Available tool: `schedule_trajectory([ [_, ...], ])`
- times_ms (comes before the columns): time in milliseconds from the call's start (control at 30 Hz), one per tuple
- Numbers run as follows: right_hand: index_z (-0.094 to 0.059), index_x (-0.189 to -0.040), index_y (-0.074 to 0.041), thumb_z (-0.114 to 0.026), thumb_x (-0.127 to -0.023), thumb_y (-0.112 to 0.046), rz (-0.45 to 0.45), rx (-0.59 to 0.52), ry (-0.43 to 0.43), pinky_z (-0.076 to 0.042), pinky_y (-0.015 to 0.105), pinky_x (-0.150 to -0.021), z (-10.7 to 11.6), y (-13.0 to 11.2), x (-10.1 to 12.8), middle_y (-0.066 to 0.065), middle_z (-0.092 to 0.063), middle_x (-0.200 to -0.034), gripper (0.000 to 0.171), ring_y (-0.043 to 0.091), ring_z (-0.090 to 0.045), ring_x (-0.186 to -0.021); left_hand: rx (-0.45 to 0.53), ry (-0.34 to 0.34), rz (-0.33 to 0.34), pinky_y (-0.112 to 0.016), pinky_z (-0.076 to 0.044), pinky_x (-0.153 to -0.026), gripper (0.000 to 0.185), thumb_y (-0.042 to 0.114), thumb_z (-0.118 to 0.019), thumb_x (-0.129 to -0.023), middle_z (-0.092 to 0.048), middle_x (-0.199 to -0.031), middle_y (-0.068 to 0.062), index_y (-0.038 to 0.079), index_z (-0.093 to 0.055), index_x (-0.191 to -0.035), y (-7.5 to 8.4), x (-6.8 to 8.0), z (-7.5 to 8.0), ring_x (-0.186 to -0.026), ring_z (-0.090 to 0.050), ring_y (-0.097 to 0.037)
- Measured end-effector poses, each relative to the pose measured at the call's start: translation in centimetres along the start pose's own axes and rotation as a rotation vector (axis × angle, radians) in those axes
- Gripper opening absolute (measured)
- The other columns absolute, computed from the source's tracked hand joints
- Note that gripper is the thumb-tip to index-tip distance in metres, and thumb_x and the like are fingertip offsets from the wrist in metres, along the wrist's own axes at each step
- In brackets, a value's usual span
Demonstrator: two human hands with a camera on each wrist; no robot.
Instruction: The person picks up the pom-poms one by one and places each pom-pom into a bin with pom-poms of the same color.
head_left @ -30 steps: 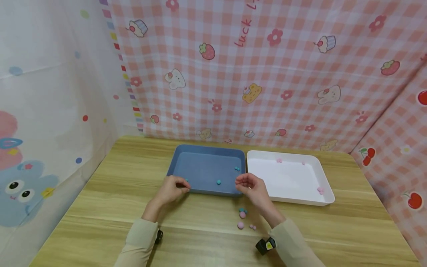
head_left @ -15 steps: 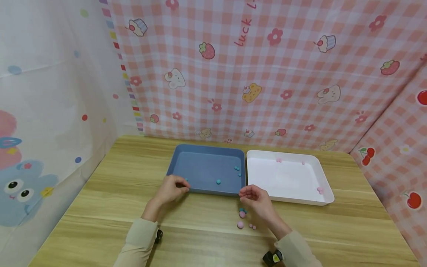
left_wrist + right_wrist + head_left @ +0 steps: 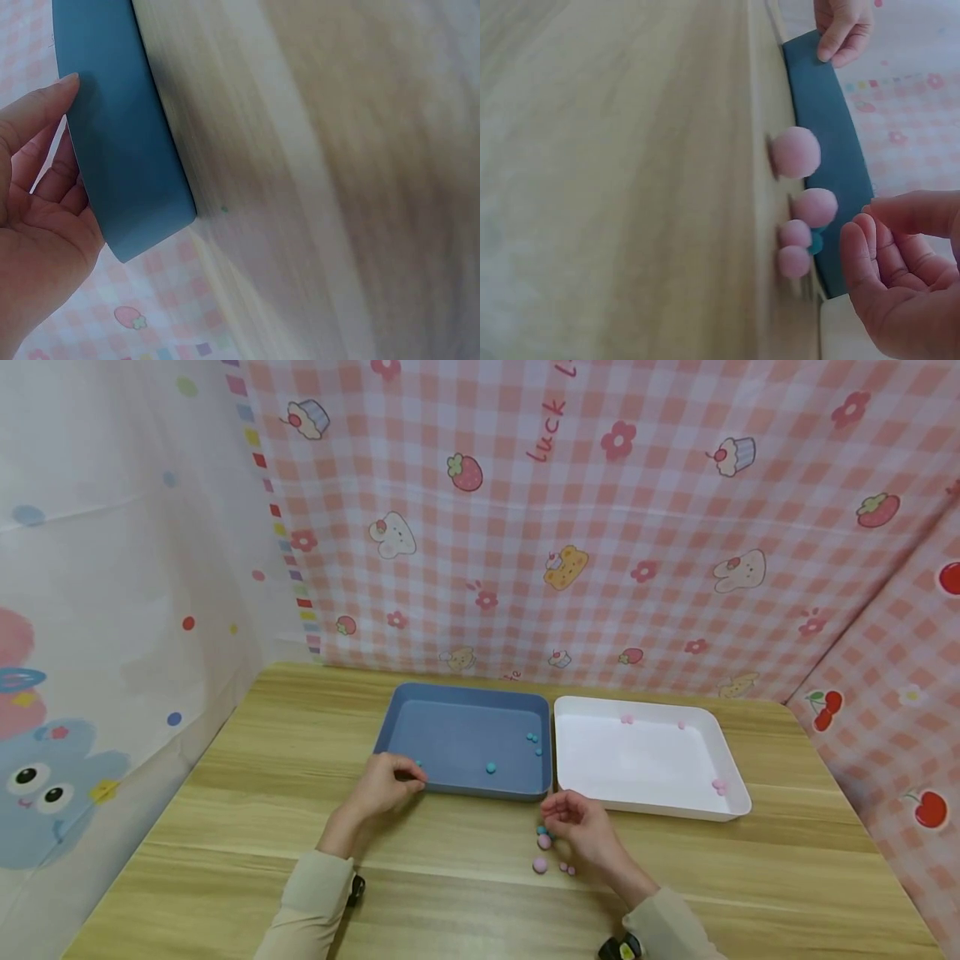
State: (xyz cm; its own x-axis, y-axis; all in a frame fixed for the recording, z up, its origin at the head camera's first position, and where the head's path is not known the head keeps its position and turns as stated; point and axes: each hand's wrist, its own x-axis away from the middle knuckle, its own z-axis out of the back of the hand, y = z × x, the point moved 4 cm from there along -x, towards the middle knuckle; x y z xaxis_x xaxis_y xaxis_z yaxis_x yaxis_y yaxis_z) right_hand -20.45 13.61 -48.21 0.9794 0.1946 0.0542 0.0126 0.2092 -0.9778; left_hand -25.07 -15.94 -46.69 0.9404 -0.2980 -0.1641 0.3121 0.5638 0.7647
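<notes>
Left hand (image 3: 382, 785) rests on the near left rim of the blue tray (image 3: 450, 739), fingertips (image 3: 64, 84) touching its outer wall, fingers fairly straight, no real clench, nothing grasped. Right hand (image 3: 573, 822) hovers just above the desk (image 3: 225, 827), in front of the gap between blue tray and white tray (image 3: 645, 760); its grip is released, fingers (image 3: 862, 255) loosely curled with nothing between them. Loose pompoms (image 3: 545, 842) lie on the desk just under and left of the right fingertips: a teal one next to a pink one closest to the hand, a bigger pink one (image 3: 540, 865) and two small pink ones nearer the person. Right wrist view shows the pink balls (image 3: 795, 154) close to the fingers but apart, not touched. Blue tray has a few teal balls (image 3: 491, 768), white tray a few pink ones (image 3: 720, 787)
</notes>
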Motion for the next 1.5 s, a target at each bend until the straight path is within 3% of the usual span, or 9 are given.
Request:
schedule_trajectory([
  [267,-0.059,-0.096,0.012,-0.06,-0.08,0.017,0.052,0.037,-0.016,-0.049,0.022,-0.072,0.0,0.8,-0.2,0.024,-0.062,-0.091,0.017,0.025,-0.061,-0.08,0.009,-0.014,0.018,-0.027,-0.051,-0.07,0.006,-0.005,-0.069,-0.078,-0.069,-0.081,-0.009,-0.001,-0.072,-0.081,-0.1,0.0,0.0,-0.079,-0.063,-0.022],
  [500,-0.061,-0.093,0.01,-0.06,-0.076,0.019,0.045,0.075,-0.005,-0.05,0.021,-0.07,0.0,0.9,-0.3,0.021,-0.064,-0.088,0.02,0.025,-0.061,-0.081,0.013,-0.007,0.01,-0.026,-0.051,-0.068,0.006,-0.005,-0.069,-0.078,-0.069,-0.079,-0.01,0.0,-0.073,-0.079,0.0,0.0,0.0,-0.077,-0.063,-0.021],
  [867,-0.061,-0.092,0.008,-0.06,-0.074,0.02,0.012,0.144,-0.058,-0.048,0.024,-0.048,-0.2,1.3,-0.2,0.017,-0.063,-0.083,0.022,0.023,-0.061,-0.071,0.006,0.0,0.006,-0.026,-0.051,-0.068,0.006,-0.005,-0.07,-0.078,-0.069,-0.079,-0.01,0.0,-0.073,-0.078,0.2,0.0,0.1,-0.076,-0.063,-0.021],
  [1100,-0.063,-0.088,0.005,-0.062,-0.07,0.02,0.069,0.25,-0.064,-0.05,0.022,-0.059,-0.2,1.2,-0.3,0.016,-0.063,-0.08,0.023,0.024,-0.061,-0.07,0.007,-0.002,0.002,-0.026,-0.051,-0.067,0.006,-0.006,-0.069,-0.078,-0.069,-0.078,-0.009,0.0,-0.072,-0.077,0.1,0.0,0.1,-0.075,-0.062,-0.021],
  [1500,-0.063,-0.083,0.001,-0.06,-0.067,0.021,0.102,0.328,-0.047,-0.049,0.021,-0.058,-0.2,1.1,-0.4,0.007,-0.062,-0.075,0.026,0.01,-0.057,-0.065,0.006,-0.006,0.007,-0.025,-0.05,-0.067,0.006,-0.005,-0.07,-0.078,-0.069,-0.08,-0.01,-0.001,-0.072,-0.079,0.2,0.0,0.1,-0.075,-0.062,-0.021],
])
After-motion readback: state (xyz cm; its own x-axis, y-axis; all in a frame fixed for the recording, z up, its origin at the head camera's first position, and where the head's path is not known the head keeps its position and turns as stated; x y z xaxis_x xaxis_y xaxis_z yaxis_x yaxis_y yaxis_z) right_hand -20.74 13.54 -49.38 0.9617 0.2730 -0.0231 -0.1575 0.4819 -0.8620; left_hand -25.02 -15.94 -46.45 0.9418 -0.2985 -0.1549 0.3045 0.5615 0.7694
